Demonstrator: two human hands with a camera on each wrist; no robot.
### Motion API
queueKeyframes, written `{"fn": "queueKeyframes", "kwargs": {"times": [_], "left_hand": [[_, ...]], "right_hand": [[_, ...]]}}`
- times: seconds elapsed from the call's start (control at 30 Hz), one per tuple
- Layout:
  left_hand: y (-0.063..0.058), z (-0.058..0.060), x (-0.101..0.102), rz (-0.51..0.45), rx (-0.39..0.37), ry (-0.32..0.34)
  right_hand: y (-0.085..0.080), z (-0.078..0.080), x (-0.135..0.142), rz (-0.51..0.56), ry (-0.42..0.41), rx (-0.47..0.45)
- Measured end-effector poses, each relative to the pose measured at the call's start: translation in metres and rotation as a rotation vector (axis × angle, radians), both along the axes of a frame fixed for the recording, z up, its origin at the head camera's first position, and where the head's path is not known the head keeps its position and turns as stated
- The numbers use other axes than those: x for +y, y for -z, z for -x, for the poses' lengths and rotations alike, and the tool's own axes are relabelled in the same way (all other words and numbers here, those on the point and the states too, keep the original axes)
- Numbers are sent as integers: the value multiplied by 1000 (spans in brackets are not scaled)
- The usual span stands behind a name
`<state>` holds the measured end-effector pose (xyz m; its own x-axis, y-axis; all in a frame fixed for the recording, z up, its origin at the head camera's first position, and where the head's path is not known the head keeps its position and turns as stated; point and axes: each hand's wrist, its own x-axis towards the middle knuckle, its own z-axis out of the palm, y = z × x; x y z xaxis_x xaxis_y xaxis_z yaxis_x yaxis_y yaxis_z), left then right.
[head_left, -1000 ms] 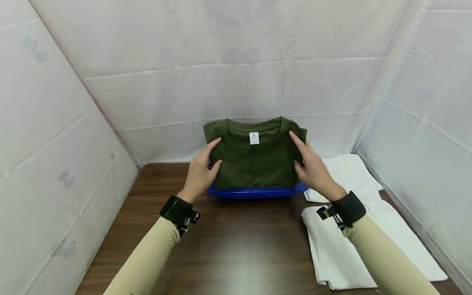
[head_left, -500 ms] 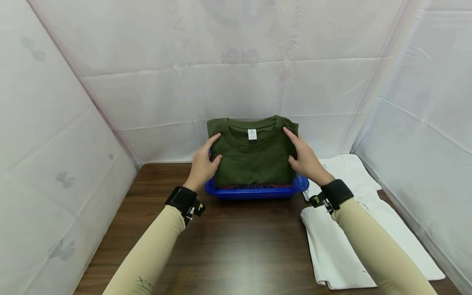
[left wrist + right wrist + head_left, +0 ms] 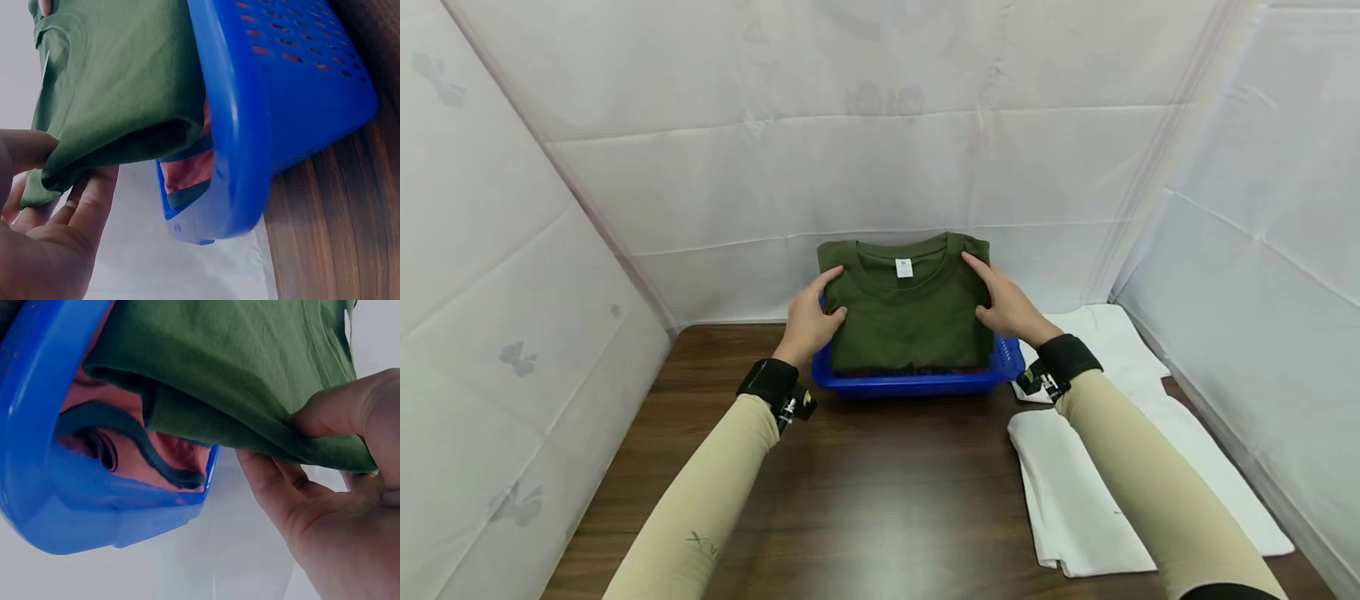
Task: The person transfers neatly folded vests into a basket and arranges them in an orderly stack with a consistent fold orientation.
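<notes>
A folded dark green T-shirt (image 3: 906, 325), its collar and white neck label facing up, lies over a blue plastic basket (image 3: 917, 385). My left hand (image 3: 808, 323) pinches the shirt's left side, thumb on top and fingers beneath, as the left wrist view shows. On the opposite side my right hand (image 3: 1011, 310) grips the other edge the same way; in the right wrist view its fingers (image 3: 269, 481) reach under the fold. Below the shirt, a red garment with dark stripes (image 3: 125, 425) sits inside the basket.
White folded cloths (image 3: 1090, 492) lie on the right of the brown wooden table (image 3: 865, 492), partly under the right forearm. White sheeting (image 3: 880, 167) closes off the back and both sides, close behind the basket.
Both hands have brought the shirt slightly left and farther back over the basket, the right hand moving most. More of the basket's right end now shows.
</notes>
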<state>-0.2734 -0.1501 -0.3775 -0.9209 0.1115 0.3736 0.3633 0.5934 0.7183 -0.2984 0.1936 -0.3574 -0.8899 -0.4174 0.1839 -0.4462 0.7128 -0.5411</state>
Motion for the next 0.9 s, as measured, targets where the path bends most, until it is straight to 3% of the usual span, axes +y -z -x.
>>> {"fn": "queueKeyframes", "kwargs": {"times": [0.37,0.63,0.9], "left_hand": [[14,20,19,-19,-203,37],[22,20,23,20,-260,31],[27,20,28,96,-272,44]], "right_hand": [[18,9,16,-39,40,-151],[29,14,10,-69,45,-197],[33,13,3,-101,70,-330]]}}
